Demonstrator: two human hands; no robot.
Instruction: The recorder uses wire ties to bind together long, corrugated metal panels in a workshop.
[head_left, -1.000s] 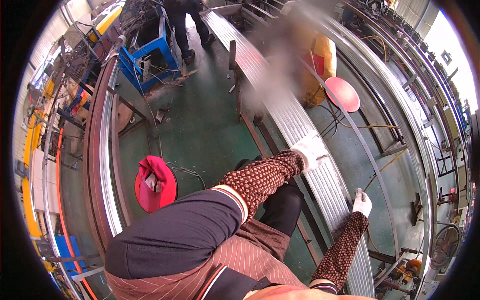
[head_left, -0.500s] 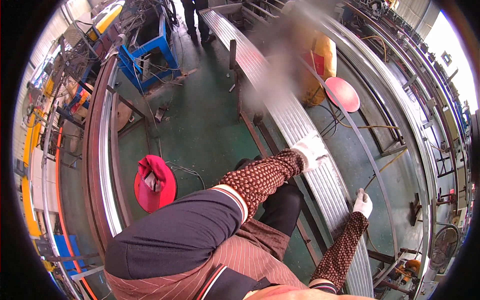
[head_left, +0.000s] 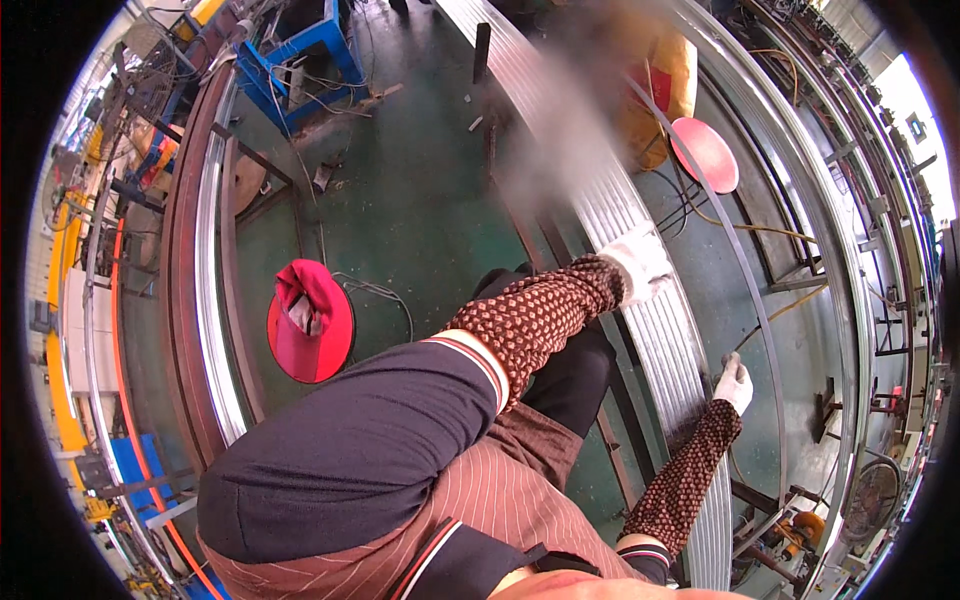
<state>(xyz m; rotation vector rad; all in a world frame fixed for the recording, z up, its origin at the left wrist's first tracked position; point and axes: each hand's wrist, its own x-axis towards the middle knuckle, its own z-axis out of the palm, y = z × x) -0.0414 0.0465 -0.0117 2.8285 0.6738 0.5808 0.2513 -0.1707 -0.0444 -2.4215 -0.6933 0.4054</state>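
Far out to the left of both hands, a long silvery metal profile point(head_left: 212, 290) lies in a rust-brown rack point(head_left: 178, 300) that bends with the lens. Nearer in, a red round stool point(head_left: 310, 322) stands on the green floor point(head_left: 420, 200) with a crumpled red cloth point(head_left: 298, 292) on its seat, well apart from the left hand. Up behind it is a blue metal frame point(head_left: 300, 62) with cables about it.

The left hand point(head_left: 640, 262), in a white glove with a brown dotted sleeve cover point(head_left: 535, 315) over the forearm, rests palm down on the ribbed silvery metal sheet stack point(head_left: 655, 330) that runs from the top of the view down to the lower edge. Its grip looks flat and pressed on the stack's top rather than closed round anything (the fingers are partly hidden by the glove's bulk, so I cannot tell for certain).

Right of and below that, the right hand point(head_left: 735, 380), gloved alike, sits at the stack's right edge; it touches the edge, but whether its grip is clenched there cannot be told. A thin dark strap point(head_left: 755, 300) curves past just beside it. Beyond, up from the right hand, a pink round stool point(head_left: 706, 153) stands beside an orange-yellow sack point(head_left: 668, 75), blurred.
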